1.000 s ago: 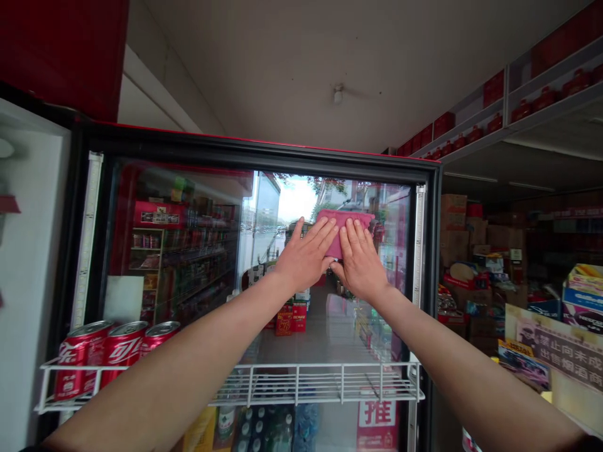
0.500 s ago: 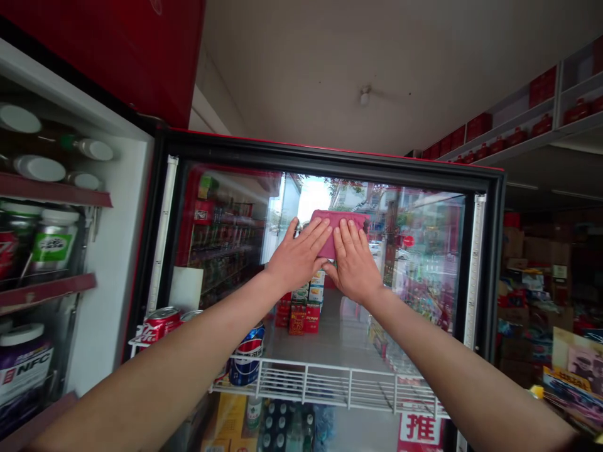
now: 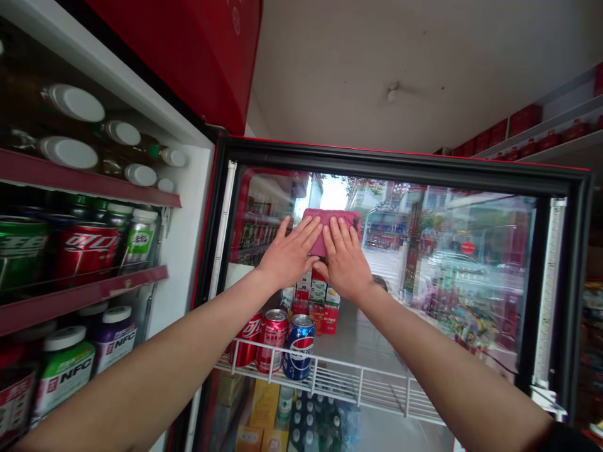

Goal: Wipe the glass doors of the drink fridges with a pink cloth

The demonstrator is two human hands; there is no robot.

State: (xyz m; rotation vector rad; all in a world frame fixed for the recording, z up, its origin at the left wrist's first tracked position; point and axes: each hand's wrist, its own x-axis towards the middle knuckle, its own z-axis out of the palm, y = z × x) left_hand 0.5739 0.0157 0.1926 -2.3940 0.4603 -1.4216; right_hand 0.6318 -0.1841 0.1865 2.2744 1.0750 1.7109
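Note:
A pink cloth [image 3: 330,221] lies flat against the inner glass of an open fridge door [image 3: 461,270]. My left hand [image 3: 288,254] and my right hand [image 3: 345,260] press side by side on the cloth, fingers stretched out flat and pointing up. The lower part of the cloth is hidden under my fingers. Below my hands, a white wire door rack [image 3: 358,384] holds two red cans [image 3: 271,339] and a blue Pepsi can [image 3: 299,346].
On the left the fridge interior shows red shelves [image 3: 80,290] with cans, bottles and NFC juice bottles [image 3: 63,369]. The black door frame [image 3: 572,301] runs down the right. Red boxes line a high wall shelf [image 3: 527,119] at upper right. Reflections of a street show in the glass.
Both hands and the cloth have slid left across the glass. The view has turned left, so the fridge shelves now show and the cans sit under my hands.

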